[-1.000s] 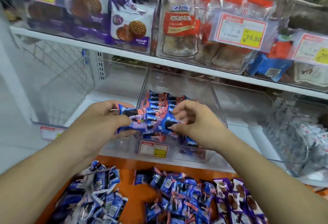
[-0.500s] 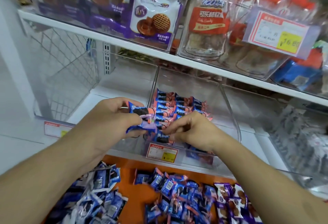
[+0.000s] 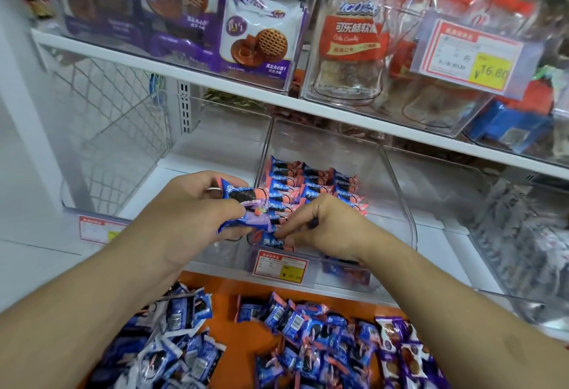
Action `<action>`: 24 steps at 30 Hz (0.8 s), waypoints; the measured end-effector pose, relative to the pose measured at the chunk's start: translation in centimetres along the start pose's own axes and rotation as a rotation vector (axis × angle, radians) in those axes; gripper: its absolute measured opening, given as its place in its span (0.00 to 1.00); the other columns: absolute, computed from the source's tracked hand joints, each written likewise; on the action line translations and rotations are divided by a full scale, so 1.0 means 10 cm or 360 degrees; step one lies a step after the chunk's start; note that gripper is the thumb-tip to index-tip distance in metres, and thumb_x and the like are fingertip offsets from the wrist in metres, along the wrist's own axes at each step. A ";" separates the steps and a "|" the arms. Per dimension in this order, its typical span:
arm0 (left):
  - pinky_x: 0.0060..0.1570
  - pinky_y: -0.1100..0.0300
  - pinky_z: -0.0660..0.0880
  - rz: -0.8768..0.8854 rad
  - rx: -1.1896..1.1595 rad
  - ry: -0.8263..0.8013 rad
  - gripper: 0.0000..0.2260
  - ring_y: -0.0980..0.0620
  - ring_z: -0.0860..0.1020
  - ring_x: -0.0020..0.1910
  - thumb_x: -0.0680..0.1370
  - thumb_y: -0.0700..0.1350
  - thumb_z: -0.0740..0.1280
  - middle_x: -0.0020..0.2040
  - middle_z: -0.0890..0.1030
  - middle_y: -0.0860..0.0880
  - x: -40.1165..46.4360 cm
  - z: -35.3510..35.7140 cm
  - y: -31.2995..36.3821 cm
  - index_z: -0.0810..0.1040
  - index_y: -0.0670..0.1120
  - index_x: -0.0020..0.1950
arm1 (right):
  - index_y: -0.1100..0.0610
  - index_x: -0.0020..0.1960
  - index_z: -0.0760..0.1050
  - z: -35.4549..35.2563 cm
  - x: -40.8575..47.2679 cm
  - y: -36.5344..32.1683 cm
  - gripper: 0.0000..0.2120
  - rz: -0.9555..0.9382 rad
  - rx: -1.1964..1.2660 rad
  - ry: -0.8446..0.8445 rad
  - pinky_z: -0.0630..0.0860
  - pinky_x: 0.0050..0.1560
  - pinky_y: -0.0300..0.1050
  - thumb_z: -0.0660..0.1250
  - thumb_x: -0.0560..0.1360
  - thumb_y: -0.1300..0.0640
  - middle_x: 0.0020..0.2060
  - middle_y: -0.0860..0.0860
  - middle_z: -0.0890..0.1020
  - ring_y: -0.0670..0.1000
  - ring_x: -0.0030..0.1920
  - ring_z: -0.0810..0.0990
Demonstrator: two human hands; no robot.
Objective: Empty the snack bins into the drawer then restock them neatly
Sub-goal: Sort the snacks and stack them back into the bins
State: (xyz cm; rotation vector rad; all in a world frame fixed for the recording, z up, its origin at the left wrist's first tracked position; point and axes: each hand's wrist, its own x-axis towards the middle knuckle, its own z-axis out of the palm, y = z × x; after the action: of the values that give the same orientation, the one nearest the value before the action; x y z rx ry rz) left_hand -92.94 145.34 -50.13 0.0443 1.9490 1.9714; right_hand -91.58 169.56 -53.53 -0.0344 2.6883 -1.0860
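A clear plastic bin (image 3: 400,191) on the lower shelf holds neat rows of blue-and-pink cookie packets (image 3: 311,187). My left hand (image 3: 191,213) grips a small stack of the same packets (image 3: 243,207) just left of the bin's front. Inside the front of the bin, my right hand (image 3: 320,228) has its fingertips pinching a packet (image 3: 274,240) that lies at the near end of the rows. Below the shelf, an orange drawer (image 3: 228,299) holds loose piles of blue packets (image 3: 308,336) and some purple ones (image 3: 400,348).
An empty clear bin (image 3: 160,154) stands to the left, and another with silvery packets (image 3: 529,234) to the right. The upper shelf (image 3: 246,93) carries bins of purple biscuit bags, cola candy jars and price tags. A red price label (image 3: 280,267) hangs on the bin front.
My right hand has gone down from the stack in my left hand into the bin's front with a packet. The camera has tilted up slightly.
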 end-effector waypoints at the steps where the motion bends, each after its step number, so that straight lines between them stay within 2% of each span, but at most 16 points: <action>1: 0.47 0.50 0.86 -0.0007 -0.0012 -0.0004 0.12 0.43 0.88 0.44 0.78 0.28 0.68 0.47 0.87 0.40 0.00 0.00 0.00 0.83 0.42 0.55 | 0.48 0.51 0.89 0.02 0.00 -0.01 0.09 -0.0011 -0.0025 0.0016 0.80 0.48 0.39 0.79 0.75 0.60 0.43 0.43 0.88 0.42 0.43 0.85; 4: 0.48 0.50 0.86 -0.0010 -0.0006 -0.0008 0.12 0.43 0.88 0.45 0.78 0.28 0.68 0.48 0.87 0.40 0.01 0.00 -0.01 0.83 0.41 0.55 | 0.47 0.51 0.89 0.04 0.01 -0.02 0.09 -0.0057 -0.0097 0.0015 0.81 0.46 0.42 0.79 0.74 0.59 0.42 0.42 0.88 0.42 0.41 0.85; 7: 0.46 0.51 0.86 -0.0010 -0.0011 -0.0007 0.11 0.43 0.88 0.44 0.78 0.28 0.67 0.46 0.87 0.40 0.02 0.00 -0.01 0.83 0.41 0.55 | 0.47 0.50 0.89 0.00 0.00 0.00 0.09 -0.0059 -0.0146 0.0006 0.84 0.54 0.46 0.81 0.73 0.58 0.44 0.40 0.88 0.40 0.45 0.86; 10: 0.44 0.53 0.86 -0.0011 0.0004 -0.0010 0.11 0.43 0.88 0.44 0.79 0.29 0.67 0.46 0.87 0.41 0.03 -0.01 -0.02 0.83 0.42 0.55 | 0.48 0.50 0.89 -0.03 -0.01 0.03 0.09 -0.0034 -0.0184 0.0015 0.83 0.57 0.47 0.81 0.72 0.59 0.43 0.38 0.88 0.38 0.46 0.86; 15: 0.50 0.49 0.85 -0.0004 0.0025 -0.0019 0.10 0.44 0.88 0.45 0.79 0.30 0.68 0.47 0.87 0.41 0.04 0.01 -0.04 0.83 0.42 0.55 | 0.45 0.50 0.89 0.08 0.07 -0.01 0.09 -0.0097 -0.0239 -0.0001 0.84 0.53 0.50 0.80 0.74 0.57 0.43 0.39 0.87 0.42 0.46 0.85; 17: 0.51 0.48 0.84 -0.0005 0.0010 -0.0014 0.10 0.43 0.88 0.46 0.79 0.30 0.68 0.48 0.87 0.40 0.05 0.01 -0.04 0.83 0.42 0.55 | 0.45 0.50 0.89 0.06 0.08 -0.01 0.09 -0.0114 -0.0286 -0.0004 0.84 0.52 0.48 0.80 0.74 0.57 0.44 0.39 0.87 0.41 0.45 0.84; 19: 0.51 0.48 0.84 -0.0012 0.0007 -0.0018 0.10 0.44 0.88 0.46 0.79 0.30 0.68 0.48 0.87 0.40 0.05 0.01 -0.03 0.83 0.41 0.55 | 0.46 0.51 0.89 0.03 0.05 0.03 0.09 -0.0109 -0.0288 0.0000 0.84 0.53 0.45 0.80 0.73 0.57 0.45 0.39 0.87 0.40 0.46 0.85; 24: 0.47 0.52 0.86 -0.0007 -0.0002 -0.0024 0.10 0.44 0.88 0.45 0.79 0.30 0.67 0.46 0.87 0.42 0.04 0.01 -0.04 0.83 0.42 0.54 | 0.46 0.50 0.89 0.14 0.08 0.03 0.07 -0.0189 -0.0329 0.0014 0.84 0.51 0.50 0.79 0.74 0.57 0.42 0.40 0.87 0.42 0.45 0.84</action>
State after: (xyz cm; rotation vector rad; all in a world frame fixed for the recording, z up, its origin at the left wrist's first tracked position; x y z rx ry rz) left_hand -93.23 145.58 -50.59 0.0545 1.9364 1.9641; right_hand -91.97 168.72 -54.85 -0.2285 2.8262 -0.8360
